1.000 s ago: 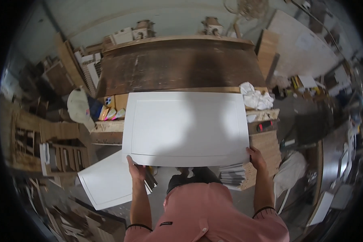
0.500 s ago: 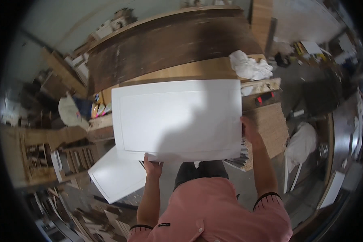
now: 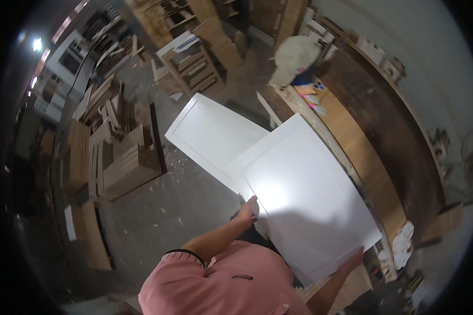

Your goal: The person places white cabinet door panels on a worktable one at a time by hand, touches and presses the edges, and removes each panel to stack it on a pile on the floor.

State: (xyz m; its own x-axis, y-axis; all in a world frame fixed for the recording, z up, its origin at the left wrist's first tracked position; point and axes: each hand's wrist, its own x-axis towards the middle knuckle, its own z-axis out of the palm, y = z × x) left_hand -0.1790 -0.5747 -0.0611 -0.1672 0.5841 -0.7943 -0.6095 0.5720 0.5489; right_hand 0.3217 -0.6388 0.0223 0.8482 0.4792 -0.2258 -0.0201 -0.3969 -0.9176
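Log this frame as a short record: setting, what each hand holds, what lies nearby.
setting: cluttered wood workshop, concrete floor
held item: large white rectangular framed panel, carried flat
left hand: grips the panel's near edge
right hand: grips the panel's lower corner
nearby: second white panel lying partly under the held one; stacked wooden boards; long wooden workbench

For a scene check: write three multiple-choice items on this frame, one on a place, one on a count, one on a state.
1. Where does the second white panel lie?
A. on the floor left of the held panel
B. on the workbench
C. against the wall

2. How many white panels show?
A. one
B. two
C. four

3. How is the nearer white panel held?
A. left hand only
B. both hands at its edges
C. lying free

Key: 1 A, it lies on the floor beside the workbench. 2 B, only those two. 3 B, the left hand and right hand each take an edge.
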